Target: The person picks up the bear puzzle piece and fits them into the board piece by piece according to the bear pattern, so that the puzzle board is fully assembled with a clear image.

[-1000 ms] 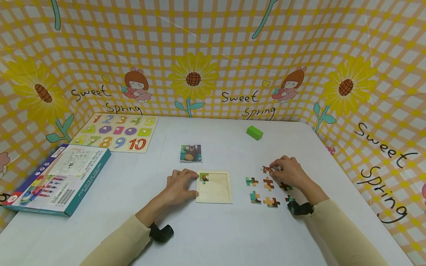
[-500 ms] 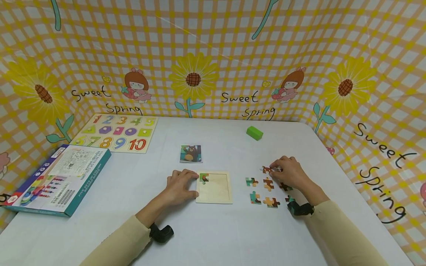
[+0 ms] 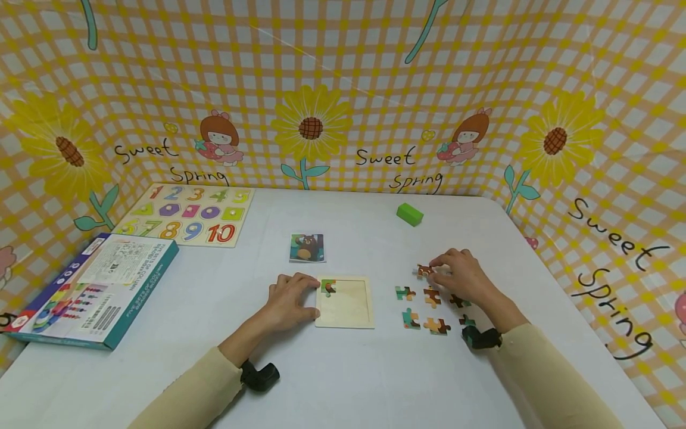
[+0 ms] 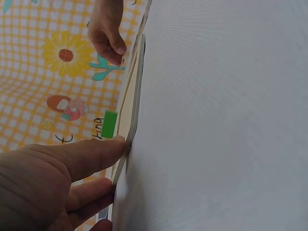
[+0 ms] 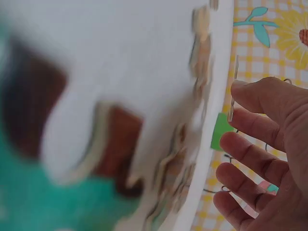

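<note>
My right hand (image 3: pixel 462 274) pinches a brown jigsaw piece (image 3: pixel 423 271) between thumb and index finger. In the right wrist view that piece (image 5: pixel 236 72) is seen edge-on, held off the table, with the other fingers spread loosely. My left hand (image 3: pixel 289 302) holds the left edge of a square wooden puzzle tray (image 3: pixel 348 310), thumb near its lower corner and fingers near the upper one. A green and brown corner piece (image 3: pixel 329 287) lies in the tray's upper left. Several loose pieces (image 3: pixel 432 296) lie below my right hand, some partly hidden by it and the wrist camera.
A bear picture card (image 3: pixel 308 247) lies behind the tray. A green block (image 3: pixel 409 214) sits at the back right. On the left are a number board (image 3: pixel 236 235) and a flat box (image 3: pixel 128 262). Checked cloth (image 3: pixel 343 83) walls the table's back and sides.
My right hand has moved slightly left with the brown jigsaw piece between its fingertips. The left hand and the tray have stayed in place.
</note>
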### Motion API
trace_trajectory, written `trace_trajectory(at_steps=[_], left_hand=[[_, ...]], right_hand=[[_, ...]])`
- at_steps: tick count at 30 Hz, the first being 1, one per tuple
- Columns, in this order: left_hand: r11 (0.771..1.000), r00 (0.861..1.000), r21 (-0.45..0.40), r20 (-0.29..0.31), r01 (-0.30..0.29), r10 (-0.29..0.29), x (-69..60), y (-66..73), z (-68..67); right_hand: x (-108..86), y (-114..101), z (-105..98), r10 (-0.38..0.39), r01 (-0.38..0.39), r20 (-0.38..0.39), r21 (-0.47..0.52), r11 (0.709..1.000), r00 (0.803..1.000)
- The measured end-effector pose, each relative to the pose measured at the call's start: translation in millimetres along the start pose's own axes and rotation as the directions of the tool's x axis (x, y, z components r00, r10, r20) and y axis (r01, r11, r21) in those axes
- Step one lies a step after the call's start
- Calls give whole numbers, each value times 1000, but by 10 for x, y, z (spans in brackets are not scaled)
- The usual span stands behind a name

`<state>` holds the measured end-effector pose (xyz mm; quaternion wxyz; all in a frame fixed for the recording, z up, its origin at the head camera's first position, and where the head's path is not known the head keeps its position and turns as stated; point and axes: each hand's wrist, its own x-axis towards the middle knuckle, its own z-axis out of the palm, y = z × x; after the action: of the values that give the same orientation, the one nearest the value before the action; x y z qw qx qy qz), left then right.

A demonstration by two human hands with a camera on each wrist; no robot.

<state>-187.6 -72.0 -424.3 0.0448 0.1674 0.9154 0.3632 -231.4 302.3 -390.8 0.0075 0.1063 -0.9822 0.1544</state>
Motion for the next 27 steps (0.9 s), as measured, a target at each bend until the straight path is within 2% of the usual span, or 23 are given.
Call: trace_trajectory(at_steps=[12, 21, 27], left_hand=[[1000, 1000, -1, 3, 7, -7, 3, -1, 2], [1000, 1000, -4, 3, 10, -10, 3, 1, 4], [1000, 1000, -2, 4, 10, -10, 10, -7, 8]], right_hand=[[-45, -377, 5, -93, 96, -33, 78, 992, 995], [-74, -732, 117, -129, 132, -41, 85, 988, 991], [-74, -910, 231, -183, 187, -47, 97, 978, 982]])
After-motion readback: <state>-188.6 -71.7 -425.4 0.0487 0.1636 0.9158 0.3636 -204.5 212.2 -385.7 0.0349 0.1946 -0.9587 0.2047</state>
